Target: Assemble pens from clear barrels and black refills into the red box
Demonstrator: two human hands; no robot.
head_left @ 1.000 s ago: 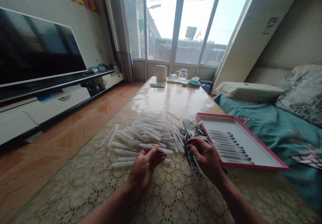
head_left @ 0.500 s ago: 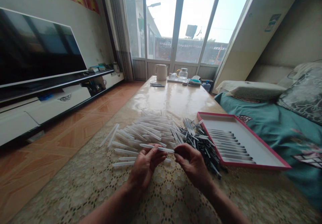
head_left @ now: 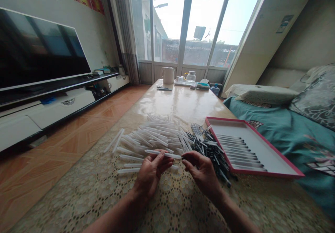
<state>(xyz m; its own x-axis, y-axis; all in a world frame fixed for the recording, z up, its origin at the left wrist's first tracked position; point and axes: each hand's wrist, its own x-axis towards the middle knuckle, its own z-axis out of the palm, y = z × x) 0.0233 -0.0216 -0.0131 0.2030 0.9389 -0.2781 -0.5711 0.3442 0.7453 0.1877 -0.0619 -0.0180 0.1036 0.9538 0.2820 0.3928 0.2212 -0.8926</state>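
My left hand (head_left: 150, 172) pinches a white pen barrel (head_left: 172, 155) above the patterned tabletop (head_left: 172, 199); my right hand (head_left: 201, 170) pinches a dark piece (head_left: 182, 157) at its right end, beside the dark refills (head_left: 216, 156).

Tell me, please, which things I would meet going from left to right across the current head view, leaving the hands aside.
Television, curtain, pile of white tubes, pile of dark sticks, red-rimmed tray, patterned cushion.
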